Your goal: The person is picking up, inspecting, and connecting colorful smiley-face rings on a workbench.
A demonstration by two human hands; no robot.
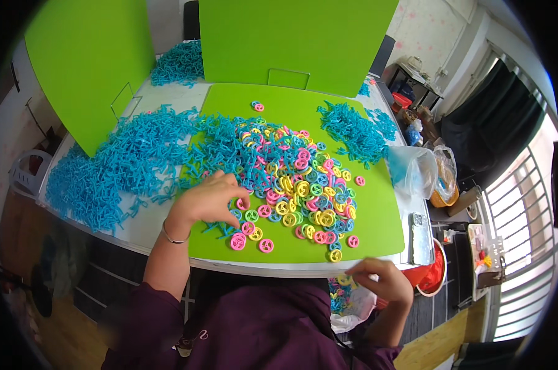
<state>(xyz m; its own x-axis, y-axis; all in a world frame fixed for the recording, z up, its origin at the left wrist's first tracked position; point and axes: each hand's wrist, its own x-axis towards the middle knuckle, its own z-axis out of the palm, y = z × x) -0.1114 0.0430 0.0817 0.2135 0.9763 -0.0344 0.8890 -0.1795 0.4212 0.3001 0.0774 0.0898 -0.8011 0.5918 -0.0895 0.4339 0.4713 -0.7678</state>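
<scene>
My left hand (212, 198) reaches over the near left edge of a mixed pile, its fingers curved and apart, with pink, green and blue toy wheels (266, 245) close to the fingertips. Around its wrist is a thin bangle (175, 239). The mixed pile holds small spoked wheels in yellow, pink, blue and green, with blue stick-like plastic pieces (220, 143) tangled in on its left. Just past the table's front edge, my right hand (382, 280) hangs above a white plastic bag (351, 322) with wheels and blue pieces inside. Its fingers are bent, thumb apart, with nothing visible between them.
A green board (377, 237) covers the white table's middle, under the pile. More blue pieces are heaped left (131, 160) and right (353, 132). Upright green panels (297, 37) stand behind. A phone (421, 237) and clear bag (413, 172) lie on the right edge.
</scene>
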